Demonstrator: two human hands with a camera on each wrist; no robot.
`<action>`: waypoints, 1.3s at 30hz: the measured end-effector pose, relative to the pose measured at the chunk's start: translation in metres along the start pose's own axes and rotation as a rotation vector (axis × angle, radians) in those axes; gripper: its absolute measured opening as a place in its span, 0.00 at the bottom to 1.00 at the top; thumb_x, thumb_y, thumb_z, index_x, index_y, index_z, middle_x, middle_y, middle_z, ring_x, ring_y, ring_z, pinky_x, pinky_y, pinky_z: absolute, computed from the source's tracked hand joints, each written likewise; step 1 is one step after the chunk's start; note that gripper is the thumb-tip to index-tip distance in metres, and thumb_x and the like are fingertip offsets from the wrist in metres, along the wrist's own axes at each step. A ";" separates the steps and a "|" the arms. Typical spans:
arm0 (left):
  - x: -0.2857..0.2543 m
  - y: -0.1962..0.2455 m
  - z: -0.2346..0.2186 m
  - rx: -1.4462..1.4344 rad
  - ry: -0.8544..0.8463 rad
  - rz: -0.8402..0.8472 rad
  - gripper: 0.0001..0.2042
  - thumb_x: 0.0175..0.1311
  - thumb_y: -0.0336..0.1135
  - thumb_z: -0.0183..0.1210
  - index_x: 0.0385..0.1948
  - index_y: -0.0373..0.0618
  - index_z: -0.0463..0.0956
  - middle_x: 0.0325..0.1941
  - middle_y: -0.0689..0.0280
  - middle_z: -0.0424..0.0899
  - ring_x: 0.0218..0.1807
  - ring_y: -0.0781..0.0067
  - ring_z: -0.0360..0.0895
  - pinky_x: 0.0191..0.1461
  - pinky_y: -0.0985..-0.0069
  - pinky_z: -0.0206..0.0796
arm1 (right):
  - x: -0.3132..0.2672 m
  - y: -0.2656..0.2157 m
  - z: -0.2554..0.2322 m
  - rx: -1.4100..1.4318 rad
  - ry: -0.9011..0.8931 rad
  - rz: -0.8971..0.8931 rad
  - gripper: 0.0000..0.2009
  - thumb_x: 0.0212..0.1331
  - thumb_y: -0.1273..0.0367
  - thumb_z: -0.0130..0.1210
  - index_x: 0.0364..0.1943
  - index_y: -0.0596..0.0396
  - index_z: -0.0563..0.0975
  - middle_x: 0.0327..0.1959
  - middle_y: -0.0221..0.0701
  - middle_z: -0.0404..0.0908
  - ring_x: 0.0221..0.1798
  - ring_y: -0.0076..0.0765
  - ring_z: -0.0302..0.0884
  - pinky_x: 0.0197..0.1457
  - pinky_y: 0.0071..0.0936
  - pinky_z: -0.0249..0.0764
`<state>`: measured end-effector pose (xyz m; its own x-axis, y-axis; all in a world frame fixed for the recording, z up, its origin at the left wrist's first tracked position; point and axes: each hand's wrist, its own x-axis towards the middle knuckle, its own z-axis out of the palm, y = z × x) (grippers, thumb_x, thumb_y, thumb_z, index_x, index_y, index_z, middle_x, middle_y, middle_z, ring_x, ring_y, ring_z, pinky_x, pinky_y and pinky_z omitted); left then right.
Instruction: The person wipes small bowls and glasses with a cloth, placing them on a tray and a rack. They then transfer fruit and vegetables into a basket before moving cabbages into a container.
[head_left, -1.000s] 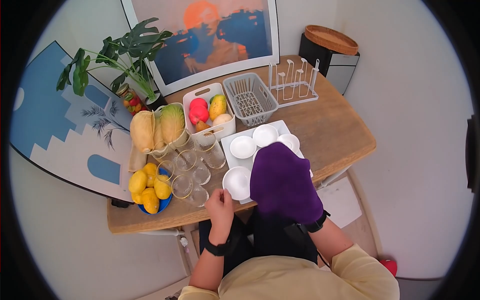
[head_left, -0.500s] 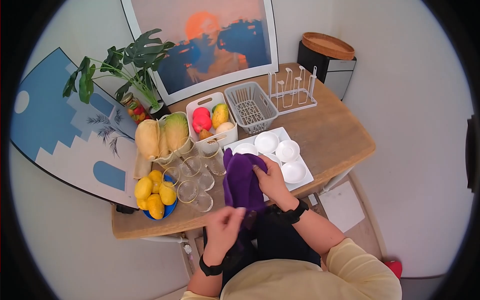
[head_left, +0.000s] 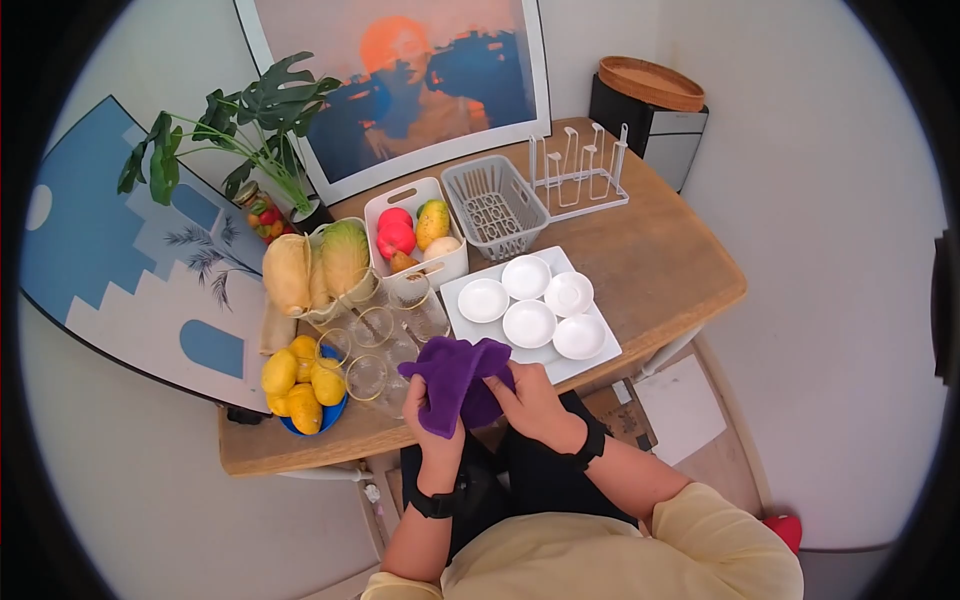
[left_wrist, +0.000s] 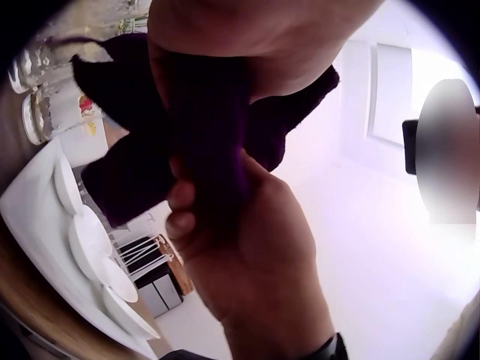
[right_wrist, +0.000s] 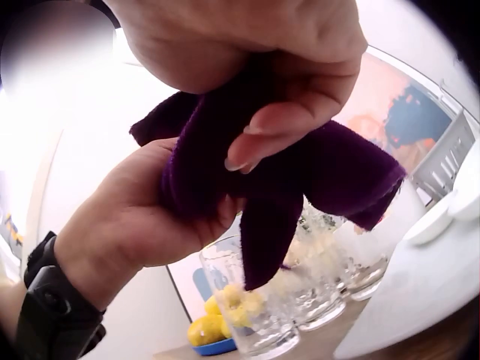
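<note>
A purple cloth (head_left: 465,385), soft and folded into loose flaps, is held between both hands above the table's front edge. My left hand (head_left: 437,450) grips its left side, with the thumb on top. On the other side my right hand (head_left: 540,408) pinches the cloth between thumb and fingers. In the right wrist view the cloth (right_wrist: 262,150) bunches between the two hands, its flaps hanging outward. Several small white bowls (head_left: 530,324) sit on a white square tray (head_left: 604,350) just beyond. The cloth covers the tray's front-left corner in the head view.
Gold-rimmed glasses (head_left: 367,376) stand left of the tray, beside a blue bowl (head_left: 330,417) of lemons (head_left: 306,408). Behind are vegetables in a basket (head_left: 352,300), a white bin (head_left: 455,262) of fruit, a grey basket (head_left: 495,205) and a white glass rack (head_left: 580,205).
The cloth was draped over my right hand while my left hand was at a front-left white bowl. My left hand came across to grip the cloth, now bunched lower between both hands.
</note>
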<state>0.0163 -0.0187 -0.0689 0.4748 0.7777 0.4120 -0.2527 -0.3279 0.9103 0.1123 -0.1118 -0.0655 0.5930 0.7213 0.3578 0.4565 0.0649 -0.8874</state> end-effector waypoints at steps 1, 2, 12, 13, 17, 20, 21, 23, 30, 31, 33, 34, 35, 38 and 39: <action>0.003 0.000 0.000 0.011 -0.004 0.047 0.06 0.56 0.24 0.54 0.36 0.36 0.72 0.33 0.69 0.76 0.36 0.82 0.70 0.40 0.84 0.62 | 0.001 -0.002 0.003 0.117 0.010 0.042 0.10 0.49 0.72 0.58 0.34 0.63 0.75 0.24 0.42 0.78 0.26 0.35 0.77 0.32 0.27 0.69; 0.003 0.001 -0.001 0.022 -0.007 0.091 0.07 0.55 0.24 0.54 0.36 0.36 0.72 0.33 0.69 0.75 0.36 0.82 0.70 0.39 0.84 0.62 | 0.003 -0.003 0.003 0.122 0.005 0.041 0.10 0.49 0.72 0.58 0.34 0.63 0.75 0.24 0.42 0.78 0.26 0.35 0.77 0.32 0.27 0.69; -0.004 -0.009 0.006 -0.283 0.075 -0.319 0.17 0.53 0.16 0.52 0.47 0.38 0.68 0.42 0.63 0.77 0.43 0.74 0.75 0.49 0.78 0.67 | 0.000 0.000 0.011 0.186 0.216 -0.060 0.12 0.49 0.75 0.56 0.40 0.62 0.73 0.27 0.37 0.79 0.31 0.33 0.79 0.37 0.25 0.72; 0.000 -0.010 -0.002 -0.320 0.007 -0.365 0.17 0.54 0.18 0.55 0.46 0.40 0.68 0.44 0.64 0.76 0.43 0.77 0.74 0.47 0.81 0.66 | 0.000 0.002 0.008 0.128 0.138 -0.095 0.15 0.48 0.74 0.57 0.42 0.62 0.72 0.27 0.39 0.78 0.30 0.39 0.79 0.36 0.26 0.72; -0.025 -0.002 0.027 -0.441 0.143 -0.352 0.18 0.55 0.22 0.56 0.48 0.41 0.66 0.46 0.67 0.75 0.46 0.74 0.73 0.51 0.75 0.65 | 0.001 0.005 0.002 0.031 0.166 -0.062 0.19 0.46 0.74 0.59 0.44 0.61 0.70 0.27 0.42 0.77 0.30 0.49 0.78 0.34 0.28 0.71; -0.034 -0.011 0.023 -0.585 0.078 -0.503 0.19 0.55 0.23 0.57 0.50 0.44 0.65 0.48 0.66 0.73 0.49 0.73 0.71 0.52 0.75 0.66 | 0.001 -0.002 0.002 0.015 0.186 -0.093 0.16 0.44 0.73 0.57 0.40 0.58 0.69 0.25 0.47 0.75 0.34 0.58 0.72 0.33 0.35 0.71; -0.030 -0.016 0.016 -0.586 0.080 -0.504 0.19 0.55 0.23 0.57 0.50 0.44 0.65 0.48 0.66 0.73 0.49 0.73 0.71 0.52 0.75 0.66 | -0.002 0.000 0.001 -0.048 0.141 -0.075 0.16 0.45 0.72 0.58 0.39 0.58 0.69 0.25 0.46 0.75 0.33 0.58 0.73 0.32 0.37 0.70; -0.020 -0.023 0.003 -0.471 -0.019 -0.442 0.18 0.58 0.22 0.53 0.51 0.41 0.63 0.48 0.64 0.72 0.51 0.72 0.69 0.53 0.76 0.64 | -0.009 0.005 0.000 -0.160 0.065 -0.043 0.15 0.44 0.68 0.59 0.37 0.57 0.69 0.24 0.43 0.75 0.31 0.55 0.73 0.30 0.41 0.69; -0.011 -0.022 -0.008 -0.127 0.156 -0.082 0.22 0.55 0.27 0.55 0.53 0.40 0.61 0.51 0.63 0.69 0.51 0.72 0.68 0.55 0.76 0.61 | -0.008 0.009 -0.057 0.263 0.044 -0.090 0.12 0.50 0.64 0.59 0.36 0.54 0.76 0.22 0.35 0.76 0.22 0.30 0.74 0.28 0.25 0.69; -0.011 -0.010 -0.001 -0.179 0.210 -0.125 0.21 0.55 0.28 0.56 0.52 0.39 0.62 0.49 0.63 0.70 0.50 0.73 0.68 0.55 0.76 0.61 | -0.002 -0.001 -0.059 0.259 0.045 -0.082 0.12 0.50 0.64 0.59 0.36 0.54 0.76 0.22 0.35 0.76 0.22 0.30 0.74 0.28 0.25 0.69; -0.007 -0.013 -0.008 -0.171 0.088 -0.145 0.20 0.55 0.27 0.55 0.51 0.39 0.63 0.48 0.63 0.71 0.49 0.73 0.69 0.54 0.76 0.61 | 0.012 -0.034 -0.054 -0.147 0.076 -0.075 0.09 0.52 0.65 0.56 0.35 0.54 0.77 0.23 0.35 0.75 0.24 0.34 0.74 0.28 0.28 0.70; -0.003 -0.015 -0.009 -0.162 -0.029 -0.156 0.20 0.54 0.27 0.55 0.50 0.38 0.64 0.47 0.64 0.72 0.48 0.74 0.70 0.54 0.77 0.61 | 0.015 -0.032 -0.049 -0.150 0.087 -0.073 0.09 0.52 0.65 0.56 0.35 0.54 0.77 0.23 0.35 0.75 0.24 0.34 0.74 0.28 0.28 0.70; -0.001 -0.016 -0.007 -0.101 -0.032 -0.099 0.16 0.55 0.27 0.54 0.47 0.38 0.67 0.44 0.65 0.74 0.46 0.75 0.70 0.53 0.78 0.61 | 0.018 -0.025 -0.044 -0.278 0.029 -0.206 0.09 0.53 0.66 0.55 0.36 0.52 0.77 0.24 0.34 0.75 0.25 0.35 0.75 0.27 0.28 0.70; -0.004 -0.009 -0.003 -0.114 -0.024 -0.091 0.15 0.56 0.26 0.54 0.46 0.39 0.67 0.45 0.64 0.74 0.46 0.76 0.70 0.53 0.78 0.61 | 0.018 -0.022 -0.039 -0.460 -0.120 -0.290 0.09 0.53 0.68 0.53 0.39 0.50 0.76 0.26 0.34 0.76 0.28 0.43 0.74 0.30 0.32 0.71; -0.002 -0.006 -0.003 -0.117 -0.038 -0.097 0.14 0.56 0.26 0.54 0.45 0.39 0.68 0.44 0.65 0.74 0.46 0.77 0.70 0.53 0.79 0.61 | 0.018 -0.021 -0.039 -0.446 -0.128 -0.311 0.09 0.53 0.68 0.53 0.39 0.51 0.76 0.27 0.34 0.77 0.28 0.43 0.75 0.30 0.33 0.71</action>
<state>0.0144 -0.0162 -0.0752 0.5326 0.7814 0.3252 -0.2993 -0.1855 0.9360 0.1391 -0.1265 -0.0289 0.3131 0.7948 0.5199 0.8500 0.0097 -0.5267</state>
